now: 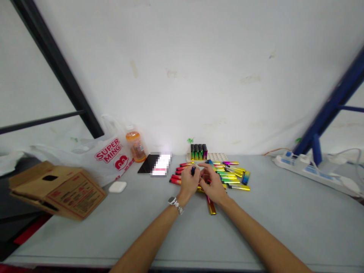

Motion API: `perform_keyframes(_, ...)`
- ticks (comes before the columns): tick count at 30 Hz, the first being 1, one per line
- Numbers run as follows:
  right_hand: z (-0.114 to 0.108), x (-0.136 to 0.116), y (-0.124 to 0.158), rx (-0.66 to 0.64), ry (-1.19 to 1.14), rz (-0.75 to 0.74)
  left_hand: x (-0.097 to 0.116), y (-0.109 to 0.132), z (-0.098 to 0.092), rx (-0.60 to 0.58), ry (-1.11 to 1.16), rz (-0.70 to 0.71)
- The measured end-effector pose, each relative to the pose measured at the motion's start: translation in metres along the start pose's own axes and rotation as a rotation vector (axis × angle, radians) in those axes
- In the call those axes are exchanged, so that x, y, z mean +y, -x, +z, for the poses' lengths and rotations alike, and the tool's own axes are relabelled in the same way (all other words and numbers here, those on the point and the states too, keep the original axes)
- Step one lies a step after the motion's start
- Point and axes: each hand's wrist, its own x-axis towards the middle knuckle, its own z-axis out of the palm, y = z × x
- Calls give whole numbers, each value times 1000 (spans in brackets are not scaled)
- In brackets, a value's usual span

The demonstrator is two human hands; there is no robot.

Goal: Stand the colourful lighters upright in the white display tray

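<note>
Both my hands are out over a grey table [142,223], in the middle of a scatter of several shiny rainbow-coloured lighters [231,176]. My left hand [188,184], with a watch on the wrist, is closed round a dark lighter [193,170] that sticks up from its fingers. My right hand [212,182] is curled, fingers pinched close to the left hand over the pile; what it holds is hidden. One gold and pink lighter [211,204] lies just under my right wrist. Behind the pile a white tray [217,156] holds a row of upright lighters [198,151].
A brown cardboard box [59,189] sits at the left, with a white plastic bag [106,153], an orange bottle [135,146], a dark phone [148,163] and a small white case [117,186] nearby. A white power strip [309,168] lies at the right. A white wall stands behind.
</note>
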Motion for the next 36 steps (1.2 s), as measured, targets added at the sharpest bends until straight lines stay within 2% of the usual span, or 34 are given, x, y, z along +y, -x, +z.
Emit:
perform_keyframes(14,0,-2,1,-3,-9,-11,-1,1,2,31,48,-14)
perform_keyframes(20,0,-1,1,2,2,-9,0,3,0,10,72,-25)
perform_keyframes(36,0,3,1,-42,18,11,4,2,-4,34,8,-17)
